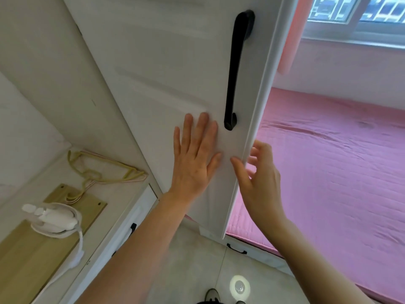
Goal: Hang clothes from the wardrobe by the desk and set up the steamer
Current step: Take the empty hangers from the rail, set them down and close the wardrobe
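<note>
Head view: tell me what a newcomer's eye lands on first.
The white wardrobe door with its long black handle fills the middle, the left hand pressed flat on it and the right hand at its free edge, thumb on the front. To the right spreads a pink bed. At lower left, a white steamer rests on a wooden board near yellow hangers.

A bed (328, 172) is seen, covered with a quilted pink sheet. Beyond its far side a window (359, 9) is set in the wall, with a pink curtain (291, 40) hung alongside. A black drawer handle (236, 249) is fixed below the bed's near edge. Pale floor tiles (186, 270) are laid beside the bed, and a round light reflection (239, 286) is cast on them.
</note>
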### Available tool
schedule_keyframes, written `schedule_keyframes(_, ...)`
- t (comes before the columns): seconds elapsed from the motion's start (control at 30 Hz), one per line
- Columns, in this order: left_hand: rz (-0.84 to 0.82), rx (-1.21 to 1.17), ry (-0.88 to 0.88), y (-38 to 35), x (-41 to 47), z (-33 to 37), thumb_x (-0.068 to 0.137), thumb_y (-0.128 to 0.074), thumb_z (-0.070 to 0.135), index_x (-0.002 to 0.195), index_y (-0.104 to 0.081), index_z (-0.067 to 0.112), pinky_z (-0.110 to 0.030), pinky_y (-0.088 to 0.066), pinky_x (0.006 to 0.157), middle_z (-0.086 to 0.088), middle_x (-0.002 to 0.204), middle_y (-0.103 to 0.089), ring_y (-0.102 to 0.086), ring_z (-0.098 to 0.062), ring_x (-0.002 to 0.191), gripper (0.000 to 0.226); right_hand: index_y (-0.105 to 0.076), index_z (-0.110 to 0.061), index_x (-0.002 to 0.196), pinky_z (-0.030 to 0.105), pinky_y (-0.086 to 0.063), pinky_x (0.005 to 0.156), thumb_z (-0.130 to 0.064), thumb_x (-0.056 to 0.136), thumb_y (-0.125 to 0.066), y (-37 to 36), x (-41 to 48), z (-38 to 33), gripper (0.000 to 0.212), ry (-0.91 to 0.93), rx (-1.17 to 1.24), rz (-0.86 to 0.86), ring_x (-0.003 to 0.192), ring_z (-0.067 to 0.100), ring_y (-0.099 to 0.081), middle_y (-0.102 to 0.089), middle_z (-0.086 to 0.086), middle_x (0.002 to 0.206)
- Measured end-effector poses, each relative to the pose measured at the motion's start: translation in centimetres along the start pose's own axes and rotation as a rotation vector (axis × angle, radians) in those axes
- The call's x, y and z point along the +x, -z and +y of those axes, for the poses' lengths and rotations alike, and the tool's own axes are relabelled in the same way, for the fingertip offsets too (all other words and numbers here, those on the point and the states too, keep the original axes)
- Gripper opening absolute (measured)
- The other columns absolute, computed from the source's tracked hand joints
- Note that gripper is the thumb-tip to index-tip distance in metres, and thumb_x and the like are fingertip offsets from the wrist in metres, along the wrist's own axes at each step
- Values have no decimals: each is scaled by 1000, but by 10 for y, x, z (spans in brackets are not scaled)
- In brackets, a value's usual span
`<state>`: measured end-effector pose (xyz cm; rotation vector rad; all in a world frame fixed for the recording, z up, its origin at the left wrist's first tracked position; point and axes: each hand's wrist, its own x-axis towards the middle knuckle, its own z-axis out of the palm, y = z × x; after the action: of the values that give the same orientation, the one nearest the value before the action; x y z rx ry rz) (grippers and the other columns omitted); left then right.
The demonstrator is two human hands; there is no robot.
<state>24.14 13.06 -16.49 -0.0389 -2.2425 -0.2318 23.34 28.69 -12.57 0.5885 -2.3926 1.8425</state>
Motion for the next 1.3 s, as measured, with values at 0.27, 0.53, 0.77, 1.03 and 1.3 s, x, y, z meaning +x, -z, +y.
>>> schedule_keyframes(0.27, 33, 67, -54, -30, 10, -13, 100, -24, 49, 151, 13, 28, -62, -7, 113, 9, 158, 21, 15, -22, 146, 66, -42, -31, 105, 32, -57, 67, -20, 93, -59, -2, 17, 12, 23, 55, -33, 68, 86, 8, -64, -65, -7, 98)
schedule_keyframes(0.53, 63, 125, -66, -62, 32, -17, 100, -29, 51, 150, 14, 27, -61, -6, 112, 7, 158, 23, 18, -22, 145, 70, -53, -22, 112, 12, -52, 66, -15, 92, -61, 5, 54, 25, 23, 43, 8, 110, 85, 0, -64, -67, -7, 95)
schedule_keyframes(0.77, 96, 203, -35, -96, 53, -24, 99, -40, 49, 152, 10, 26, -64, -12, 110, 5, 159, 19, 16, -23, 146, 76, -50, -30, 117, 8, -50, 71, -15, 93, -59, 3, 101, 44, 31, 83, -31, 154, 90, -6, -61, -63, -17, 97)
schedule_keyframes(1.03, 149, 409, -63, -135, 82, -51, 97, -45, 50, 153, -4, 25, -57, -1, 113, 4, 161, 9, 8, -24, 148, 73, -49, -22, 127, 32, -56, 81, -16, 92, -59, -7, 173, 71, 37, 72, 38, 96, 100, 2, -59, -59, -13, 110)
schedule_keyframes(1.3, 136, 558, 45, -167, 116, -74, 96, -52, 47, 153, -16, 25, -56, -7, 113, 3, 162, -1, -1, -24, 148, 71, -49, -27, 124, 38, -54, 83, -24, 83, -72, -29, 262, 89, 47, 74, 51, -29, 101, 2, -52, -48, -12, 110)
